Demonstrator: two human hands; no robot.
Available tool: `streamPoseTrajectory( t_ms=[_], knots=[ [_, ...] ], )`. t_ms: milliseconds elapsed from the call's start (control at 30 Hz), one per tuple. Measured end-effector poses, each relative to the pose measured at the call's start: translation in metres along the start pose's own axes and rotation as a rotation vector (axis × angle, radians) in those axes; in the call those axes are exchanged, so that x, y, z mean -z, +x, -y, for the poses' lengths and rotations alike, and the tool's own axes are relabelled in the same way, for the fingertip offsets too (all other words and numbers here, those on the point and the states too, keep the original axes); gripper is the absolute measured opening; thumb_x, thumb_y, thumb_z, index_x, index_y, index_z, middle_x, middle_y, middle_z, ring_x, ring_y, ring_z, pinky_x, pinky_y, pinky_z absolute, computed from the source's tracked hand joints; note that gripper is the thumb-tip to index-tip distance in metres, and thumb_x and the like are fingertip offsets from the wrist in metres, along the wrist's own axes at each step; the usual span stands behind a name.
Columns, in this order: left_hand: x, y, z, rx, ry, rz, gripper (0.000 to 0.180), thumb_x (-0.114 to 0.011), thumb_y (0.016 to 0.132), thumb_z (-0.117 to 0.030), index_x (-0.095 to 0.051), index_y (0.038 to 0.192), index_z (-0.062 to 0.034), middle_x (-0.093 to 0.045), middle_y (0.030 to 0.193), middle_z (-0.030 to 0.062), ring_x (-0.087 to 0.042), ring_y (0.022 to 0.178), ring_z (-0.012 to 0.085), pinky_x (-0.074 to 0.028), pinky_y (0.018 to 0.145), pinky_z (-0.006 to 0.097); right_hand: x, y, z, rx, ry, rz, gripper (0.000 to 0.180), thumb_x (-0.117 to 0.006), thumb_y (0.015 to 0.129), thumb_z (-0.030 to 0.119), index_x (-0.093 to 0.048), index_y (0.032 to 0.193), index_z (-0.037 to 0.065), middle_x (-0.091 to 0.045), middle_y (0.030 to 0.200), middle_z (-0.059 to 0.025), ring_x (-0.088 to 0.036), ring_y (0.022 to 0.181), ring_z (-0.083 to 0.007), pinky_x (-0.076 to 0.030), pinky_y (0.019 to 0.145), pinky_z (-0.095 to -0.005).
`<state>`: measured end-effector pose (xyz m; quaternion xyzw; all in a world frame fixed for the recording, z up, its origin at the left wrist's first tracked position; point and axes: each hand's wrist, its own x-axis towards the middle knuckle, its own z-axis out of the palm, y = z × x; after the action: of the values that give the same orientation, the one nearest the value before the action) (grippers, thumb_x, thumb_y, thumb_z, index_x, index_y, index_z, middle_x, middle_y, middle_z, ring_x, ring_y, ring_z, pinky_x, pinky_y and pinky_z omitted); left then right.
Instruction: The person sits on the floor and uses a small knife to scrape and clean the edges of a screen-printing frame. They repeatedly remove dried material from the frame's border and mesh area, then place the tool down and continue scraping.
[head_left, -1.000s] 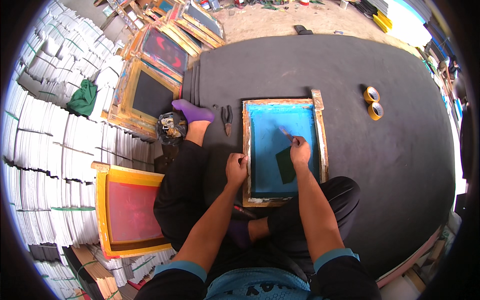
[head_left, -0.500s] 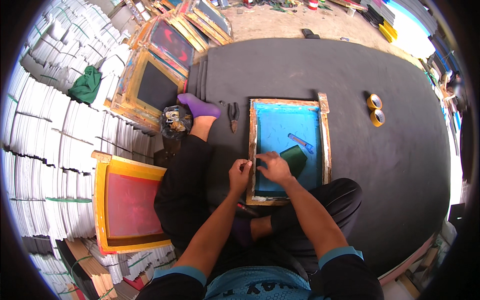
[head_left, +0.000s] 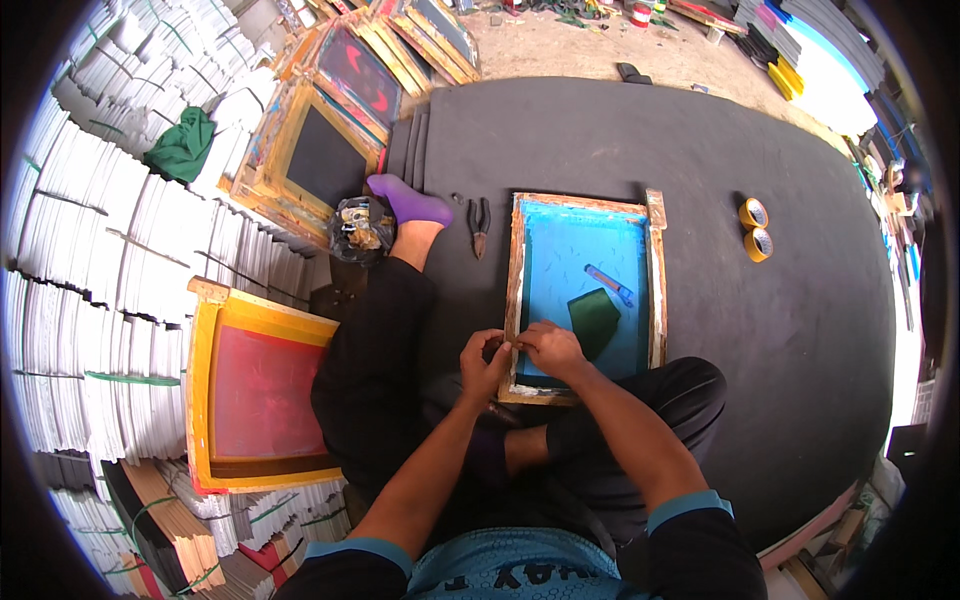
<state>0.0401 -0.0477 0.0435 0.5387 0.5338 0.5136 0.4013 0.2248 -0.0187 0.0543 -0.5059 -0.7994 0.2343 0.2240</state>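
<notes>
A wooden screen-printing frame (head_left: 657,300) with blue mesh (head_left: 565,245) lies in front of my crossed legs. Over its left bar, close to the lower corner, my left hand (head_left: 483,368) and my right hand (head_left: 553,350) meet with their fingertips pinched together. Whatever they grip at the bar is too small to make out. On the mesh, just beyond my right hand, rests a dark green piece of cloth or card (head_left: 594,322). A blue utility knife (head_left: 609,285) lies slantwise above it.
Pliers (head_left: 480,230) and a plastic bag of scraps (head_left: 361,230) lie by my purple-socked foot (head_left: 418,205). Two yellow tape rolls (head_left: 758,244) sit on the black mat (head_left: 800,350) at right. A red-meshed yellow frame (head_left: 200,400) leans at left beside white paper stacks (head_left: 60,360).
Both hands have moved a little nearer to me along the left bar. My right hand's fingers, spread before, have drawn together beside the left hand's fingertips. The whole view has shifted slightly.
</notes>
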Motion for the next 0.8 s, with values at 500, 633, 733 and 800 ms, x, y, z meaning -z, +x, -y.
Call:
streamPoseTrajectory(
  t_ms=[500,633,733,800],
  knots=[
    [0.003,-0.001,0.009,-0.001,0.404,0.103,0.029,-0.078,0.09,-0.018,-0.074,0.116,-0.0066,-0.068,0.105,0.0095,-0.068,0.093,0.025,-0.054,0.083,0.037,0.035,0.003,0.025,-0.356,0.285,0.055,0.023,-0.069,0.094,0.026,-0.072,0.097,0.003,-0.069,0.08,-0.0203,-0.069,0.076,-0.0391,-0.053,0.069,-0.0481],
    [0.004,0.012,-0.002,0.186,0.006,0.01,0.022,-0.074,0.096,-0.015,-0.074,0.114,-0.0012,-0.073,0.102,0.008,-0.07,0.091,0.0152,-0.055,0.082,0.032,0.025,0.007,0.026,-0.351,0.204,0.045,0.023,-0.067,0.094,0.024,-0.071,0.097,0.002,-0.069,0.081,-0.0227,-0.069,0.078,-0.0424,-0.053,0.071,-0.0506],
    [0.007,0.02,-0.008,0.128,-0.12,0.005,0.02,-0.073,0.097,-0.012,-0.074,0.113,0.0001,-0.075,0.101,0.0065,-0.068,0.091,0.0109,-0.054,0.082,0.028,0.021,0.027,0.05,-0.261,0.164,0.035,0.021,-0.065,0.093,0.021,-0.071,0.096,0.001,-0.069,0.083,-0.024,-0.068,0.081,-0.0449,-0.054,0.074,-0.0523],
    [0.023,0.031,-0.004,0.106,-0.084,-0.007,0.017,-0.073,0.097,-0.012,-0.074,0.109,0.0009,-0.074,0.096,0.0046,-0.067,0.086,0.0098,-0.054,0.079,0.026,0.017,0.046,0.067,-0.21,0.15,0.032,0.02,-0.064,0.093,0.02,-0.071,0.095,0.001,-0.069,0.085,-0.0248,-0.068,0.084,-0.0458,-0.054,0.075,-0.0529]
  ],
)
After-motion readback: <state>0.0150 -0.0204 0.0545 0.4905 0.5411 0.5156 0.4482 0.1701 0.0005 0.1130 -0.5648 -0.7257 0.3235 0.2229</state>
